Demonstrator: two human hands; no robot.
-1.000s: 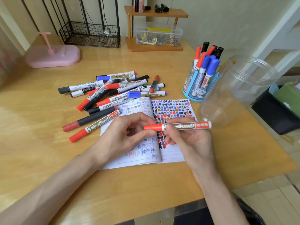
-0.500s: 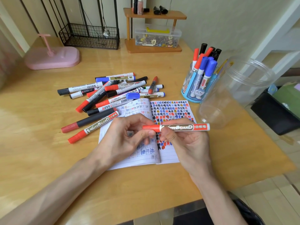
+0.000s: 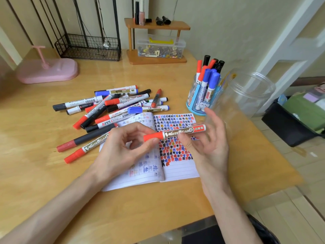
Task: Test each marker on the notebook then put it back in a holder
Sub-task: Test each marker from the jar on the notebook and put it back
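A red-capped whiteboard marker [image 3: 182, 132] hangs level above the open notebook [image 3: 179, 170], whose pages carry rows of red, blue and black marks. My left hand [image 3: 119, 152] pinches the marker's red cap between thumb and forefinger. My right hand [image 3: 211, 148] has its fingers spread and straight behind the marker's barrel, thumb just under it. A blue holder [image 3: 193, 105] with several capped markers stands beyond the notebook on the right. Next to it stands a clear plastic jar [image 3: 246, 95]. A pile of loose markers [image 3: 112, 106] lies left of the notebook.
At the back of the wooden desk [image 3: 52, 173] are a pink stand [image 3: 47, 71], a black wire basket [image 3: 88, 48] and a small wooden shelf [image 3: 158, 59] with a clear box. The desk's right edge drops to the floor, where a black bin [image 3: 288, 127] sits.
My right hand's fingers have uncurled from the marker's barrel and spread out. My left hand keeps its pinch on the cap. The marker's right end has risen a little.
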